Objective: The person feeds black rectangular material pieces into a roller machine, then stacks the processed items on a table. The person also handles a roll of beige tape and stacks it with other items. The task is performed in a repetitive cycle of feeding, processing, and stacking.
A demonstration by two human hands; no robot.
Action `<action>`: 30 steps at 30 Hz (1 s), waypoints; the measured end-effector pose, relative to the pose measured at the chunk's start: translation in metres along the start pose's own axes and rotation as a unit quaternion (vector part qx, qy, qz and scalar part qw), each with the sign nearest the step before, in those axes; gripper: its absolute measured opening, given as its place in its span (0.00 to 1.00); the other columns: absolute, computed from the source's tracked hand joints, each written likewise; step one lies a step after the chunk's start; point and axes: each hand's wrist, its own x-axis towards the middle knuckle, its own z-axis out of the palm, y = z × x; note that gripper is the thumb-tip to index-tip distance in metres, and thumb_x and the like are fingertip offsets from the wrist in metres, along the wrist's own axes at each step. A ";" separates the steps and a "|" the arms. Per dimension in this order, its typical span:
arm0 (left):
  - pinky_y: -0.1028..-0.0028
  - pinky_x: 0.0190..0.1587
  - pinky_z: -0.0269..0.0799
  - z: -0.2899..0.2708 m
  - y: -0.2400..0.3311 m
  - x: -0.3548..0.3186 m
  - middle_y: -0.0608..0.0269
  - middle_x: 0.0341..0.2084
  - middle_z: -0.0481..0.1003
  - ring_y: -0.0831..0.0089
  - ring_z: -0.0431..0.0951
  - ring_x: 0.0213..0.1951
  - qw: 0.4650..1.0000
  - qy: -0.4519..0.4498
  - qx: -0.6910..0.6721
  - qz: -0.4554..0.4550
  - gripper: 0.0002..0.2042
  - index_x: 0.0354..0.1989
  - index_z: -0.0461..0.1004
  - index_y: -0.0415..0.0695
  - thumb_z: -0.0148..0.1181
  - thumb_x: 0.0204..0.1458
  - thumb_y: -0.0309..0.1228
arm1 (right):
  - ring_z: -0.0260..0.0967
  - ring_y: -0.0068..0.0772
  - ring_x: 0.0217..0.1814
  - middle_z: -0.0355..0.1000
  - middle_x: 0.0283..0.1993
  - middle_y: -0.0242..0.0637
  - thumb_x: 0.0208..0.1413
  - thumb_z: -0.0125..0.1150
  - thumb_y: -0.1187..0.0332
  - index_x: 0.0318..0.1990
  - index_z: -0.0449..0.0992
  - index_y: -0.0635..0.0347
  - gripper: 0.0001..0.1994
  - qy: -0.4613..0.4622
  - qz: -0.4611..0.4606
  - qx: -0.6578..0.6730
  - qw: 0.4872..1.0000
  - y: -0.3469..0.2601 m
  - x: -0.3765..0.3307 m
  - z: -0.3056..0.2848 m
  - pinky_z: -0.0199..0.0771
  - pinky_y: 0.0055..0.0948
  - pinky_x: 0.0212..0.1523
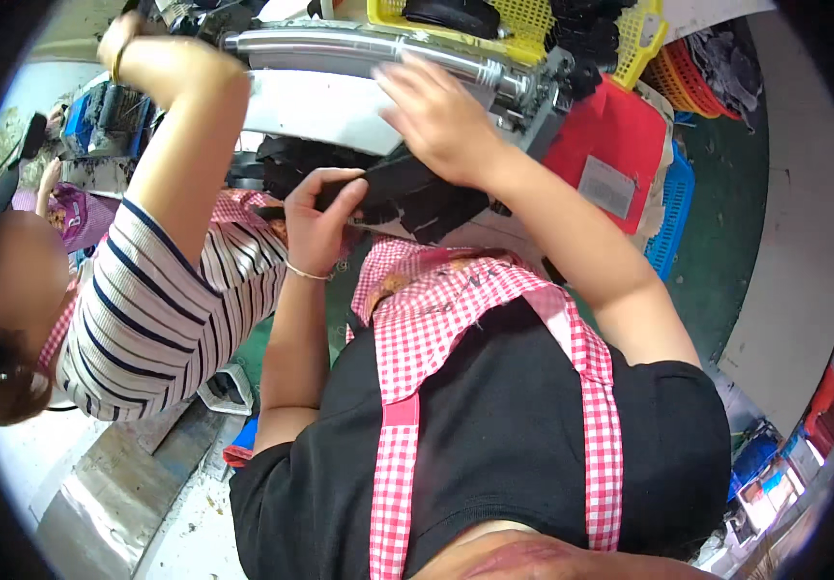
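My left hand [318, 220] pinches the edge of a black strip of soft, fabric-like material [393, 184] between thumb and fingers, in front of my apron. More black pieces [441, 208] lie bunched beside it, partly under my right wrist. My right hand [444, 126] is raised just this side of a shiny metal roller [340, 43]; its fingers are stretched out, slightly blurred, and nothing shows in them. A white surface [316, 101] lies beneath the roller. Where the right fingertips meet or clear the roller, I cannot tell.
To the left, a co-worker in a striped shirt [185, 309] reaches an arm toward the roller's left end. Yellow baskets [533, 27] with black pieces stand behind it. On the right are a red sheet [586, 145], a blue basket [673, 217] and an orange basket [678, 82].
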 end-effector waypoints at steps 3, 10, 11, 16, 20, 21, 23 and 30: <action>0.82 0.30 0.70 -0.003 0.005 0.022 0.71 0.30 0.78 0.86 0.74 0.29 1.000 0.025 0.002 -0.003 0.05 0.40 0.81 0.41 0.67 0.57 0.27 | 0.52 0.59 0.76 0.65 0.68 0.56 0.67 0.49 0.47 0.67 0.64 0.71 0.34 0.075 0.006 -0.147 0.986 0.027 0.099 0.079 0.49 0.53 0.75; 0.85 0.24 0.67 -0.009 -0.017 0.034 0.74 0.28 0.77 0.88 0.73 0.27 0.997 0.017 0.049 -0.053 0.06 0.37 0.79 0.43 0.70 0.56 0.30 | 0.74 0.50 0.58 0.70 0.61 0.61 0.65 0.48 0.42 0.66 0.63 0.75 0.39 -0.031 0.142 -0.145 0.979 0.020 0.108 0.128 0.76 0.41 0.55; 0.85 0.24 0.67 -0.011 -0.014 0.037 0.74 0.28 0.77 0.88 0.73 0.27 0.996 0.014 0.042 -0.077 0.06 0.37 0.79 0.43 0.70 0.56 0.30 | 0.75 0.50 0.56 0.71 0.59 0.60 0.65 0.49 0.42 0.64 0.65 0.75 0.38 -0.008 0.122 -0.160 0.980 0.022 0.104 0.125 0.75 0.41 0.54; 0.84 0.24 0.66 -0.017 -0.015 0.045 0.73 0.27 0.76 0.88 0.72 0.26 0.997 0.001 0.049 -0.054 0.07 0.36 0.79 0.41 0.69 0.57 0.31 | 0.78 0.47 0.47 0.76 0.51 0.56 0.63 0.55 0.45 0.59 0.70 0.75 0.34 0.062 0.087 -0.147 0.983 0.025 0.086 0.103 0.77 0.40 0.49; 0.83 0.32 0.69 -0.016 -0.008 0.037 0.73 0.29 0.76 0.86 0.72 0.31 0.995 -0.012 0.062 -0.078 0.06 0.37 0.78 0.40 0.67 0.58 0.29 | 0.80 0.46 0.42 0.79 0.42 0.50 0.65 0.53 0.46 0.55 0.71 0.74 0.32 -0.022 0.155 -0.143 0.977 0.018 0.071 0.074 0.79 0.39 0.44; 0.83 0.36 0.70 -0.015 -0.006 0.037 0.73 0.31 0.75 0.86 0.72 0.33 0.994 -0.013 0.064 -0.091 0.05 0.38 0.78 0.40 0.66 0.59 0.28 | 0.80 0.46 0.42 0.79 0.41 0.50 0.65 0.53 0.46 0.55 0.71 0.74 0.31 -0.019 0.162 -0.140 0.977 0.020 0.069 0.070 0.79 0.40 0.43; 0.81 0.39 0.71 -0.017 -0.006 0.035 0.72 0.33 0.77 0.85 0.74 0.36 0.990 -0.013 0.070 -0.125 0.08 0.40 0.79 0.40 0.68 0.57 0.31 | 0.81 0.47 0.41 0.79 0.39 0.50 0.65 0.53 0.46 0.54 0.72 0.73 0.31 -0.014 0.174 -0.135 0.975 0.022 0.061 0.063 0.80 0.41 0.42; 0.78 0.35 0.70 -0.015 0.016 0.025 0.70 0.30 0.78 0.80 0.74 0.30 0.977 -0.063 0.182 -0.093 0.15 0.45 0.81 0.40 0.70 0.54 0.36 | 0.80 0.46 0.42 0.79 0.40 0.50 0.64 0.54 0.45 0.50 0.73 0.70 0.30 0.004 0.159 -0.156 0.975 0.018 0.042 0.049 0.79 0.40 0.43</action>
